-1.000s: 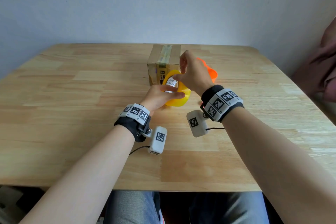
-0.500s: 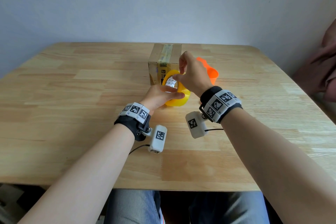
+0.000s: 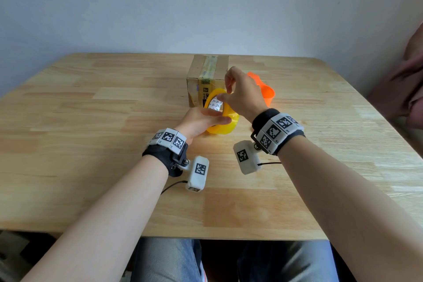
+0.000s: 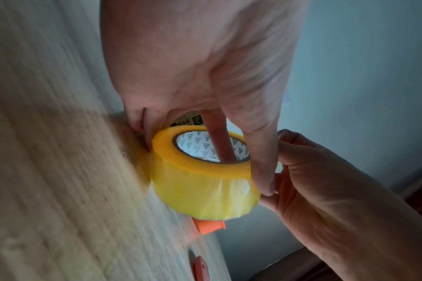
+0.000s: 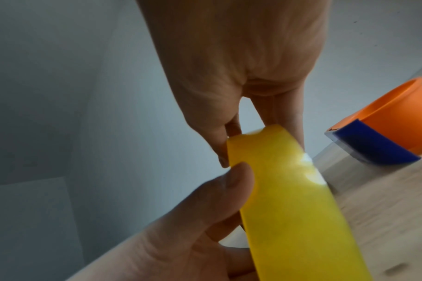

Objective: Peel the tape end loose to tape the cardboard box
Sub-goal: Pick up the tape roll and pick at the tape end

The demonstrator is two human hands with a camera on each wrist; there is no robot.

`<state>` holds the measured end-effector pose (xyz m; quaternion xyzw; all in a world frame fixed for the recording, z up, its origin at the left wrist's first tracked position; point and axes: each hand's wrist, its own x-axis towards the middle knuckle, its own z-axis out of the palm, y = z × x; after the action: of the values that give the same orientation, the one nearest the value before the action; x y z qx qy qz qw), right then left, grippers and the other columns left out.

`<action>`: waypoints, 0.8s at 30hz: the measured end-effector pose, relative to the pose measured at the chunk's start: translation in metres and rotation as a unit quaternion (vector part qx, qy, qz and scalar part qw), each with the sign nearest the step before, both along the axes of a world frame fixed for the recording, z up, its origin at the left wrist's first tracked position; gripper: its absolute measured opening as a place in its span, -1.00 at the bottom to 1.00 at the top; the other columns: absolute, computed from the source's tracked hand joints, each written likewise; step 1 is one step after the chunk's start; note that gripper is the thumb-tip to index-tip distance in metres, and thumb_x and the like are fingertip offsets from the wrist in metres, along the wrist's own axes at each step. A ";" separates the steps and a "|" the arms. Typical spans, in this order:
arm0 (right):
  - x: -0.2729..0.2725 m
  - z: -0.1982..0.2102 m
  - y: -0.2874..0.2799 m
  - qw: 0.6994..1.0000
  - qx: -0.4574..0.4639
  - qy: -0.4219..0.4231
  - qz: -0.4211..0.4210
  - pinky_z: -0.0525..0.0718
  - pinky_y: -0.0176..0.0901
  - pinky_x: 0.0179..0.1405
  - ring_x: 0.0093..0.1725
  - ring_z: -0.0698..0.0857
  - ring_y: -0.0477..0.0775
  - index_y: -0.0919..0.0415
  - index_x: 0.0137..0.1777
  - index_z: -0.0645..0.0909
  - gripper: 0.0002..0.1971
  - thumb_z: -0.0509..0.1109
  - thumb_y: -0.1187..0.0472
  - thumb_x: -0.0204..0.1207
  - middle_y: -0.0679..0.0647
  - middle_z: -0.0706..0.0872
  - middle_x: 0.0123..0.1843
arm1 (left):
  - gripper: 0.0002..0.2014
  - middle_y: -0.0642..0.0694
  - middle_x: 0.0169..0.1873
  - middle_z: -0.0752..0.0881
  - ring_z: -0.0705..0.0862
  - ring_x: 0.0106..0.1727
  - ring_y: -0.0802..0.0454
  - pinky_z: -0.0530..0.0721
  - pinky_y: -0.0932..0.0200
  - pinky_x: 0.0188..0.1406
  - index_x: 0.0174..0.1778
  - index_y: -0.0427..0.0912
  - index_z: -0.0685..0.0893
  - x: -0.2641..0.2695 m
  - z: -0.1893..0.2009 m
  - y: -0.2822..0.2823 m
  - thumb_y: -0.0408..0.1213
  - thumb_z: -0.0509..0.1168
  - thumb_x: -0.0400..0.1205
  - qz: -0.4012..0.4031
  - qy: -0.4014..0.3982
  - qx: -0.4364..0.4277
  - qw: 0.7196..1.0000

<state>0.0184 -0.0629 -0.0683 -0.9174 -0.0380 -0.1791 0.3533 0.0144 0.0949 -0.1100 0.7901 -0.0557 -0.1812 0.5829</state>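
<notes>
A yellow tape roll (image 3: 223,122) stands on edge on the wooden table (image 3: 91,121), just in front of a small cardboard box (image 3: 207,71) with old tape along its top seam. My left hand (image 3: 203,121) grips the roll (image 4: 200,182), one finger through its printed core and the thumb across the outer face. My right hand (image 3: 240,96) pinches at the roll's upper rim (image 5: 272,171) with thumb and fingertips. No loose tape end shows clearly in any view.
An orange tape dispenser (image 3: 263,89) with a blue blade guard (image 5: 378,144) lies right of the box, behind my right hand. A second orange piece (image 4: 200,270) lies on the table. A brown cushion (image 3: 405,89) sits past the table's right edge.
My right hand's fingertips have shifted slightly along the roll's top rim. The left hand and the roll stay where they were.
</notes>
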 end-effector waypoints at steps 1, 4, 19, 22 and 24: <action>0.000 0.000 0.001 1.000 -0.001 -0.001 -0.005 0.47 -0.14 -0.31 -0.24 0.57 0.00 0.09 -0.06 0.50 -0.65 0.67 0.23 0.41 -0.07 0.67 -0.18 | -0.52 -0.03 0.09 0.86 0.81 0.22 -0.04 0.70 -0.11 0.42 -0.04 0.09 0.84 0.000 0.000 0.000 0.11 0.75 0.16 -0.002 0.000 -0.002 1.000; 0.000 -0.003 0.001 1.000 -0.003 -0.005 -0.021 0.43 -0.11 -0.29 -0.30 0.50 -0.01 0.08 -0.16 0.47 -0.67 0.64 0.24 0.42 -0.15 0.56 -0.31 | -0.34 -0.08 0.12 0.88 0.83 0.22 -0.10 0.74 -0.21 0.39 0.05 0.03 0.88 0.002 -0.003 0.001 0.16 0.76 0.03 0.008 0.008 -0.020 1.000; -0.013 0.022 -0.011 0.975 0.098 0.183 0.084 0.92 0.22 -0.20 -0.14 0.90 0.23 0.23 0.37 0.65 -0.74 0.38 0.27 0.71 0.16 0.72 0.13 | -0.83 -0.06 0.04 0.89 0.76 0.06 0.02 0.61 0.14 -0.05 0.05 -0.02 0.90 0.004 0.007 0.005 -0.12 0.52 0.59 0.046 -0.075 -0.038 0.995; -0.014 0.028 -0.007 0.969 0.092 0.216 0.084 0.92 0.25 -0.19 -0.13 0.87 0.23 0.23 0.39 0.62 -0.72 0.33 0.28 0.71 0.17 0.67 0.11 | -0.89 0.01 0.00 0.90 0.78 0.09 0.04 0.63 0.13 0.02 -0.01 0.06 0.89 0.005 0.007 0.005 -0.14 0.55 0.57 0.036 -0.071 -0.038 0.996; -0.014 0.031 -0.007 0.965 0.098 0.227 0.089 0.92 0.26 -0.18 -0.13 0.86 0.24 0.25 0.38 0.61 -0.73 0.35 0.29 0.72 0.21 0.67 0.13 | -0.92 0.03 -0.02 0.89 0.78 0.07 0.07 0.62 0.15 0.00 -0.04 0.08 0.88 0.006 0.007 0.005 -0.15 0.55 0.57 0.031 -0.071 -0.040 0.996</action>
<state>0.0042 -0.0697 -0.0376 -0.8877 -0.0202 0.0632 0.4557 0.0199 0.1003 -0.1032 0.7782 -0.0793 -0.1040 0.6142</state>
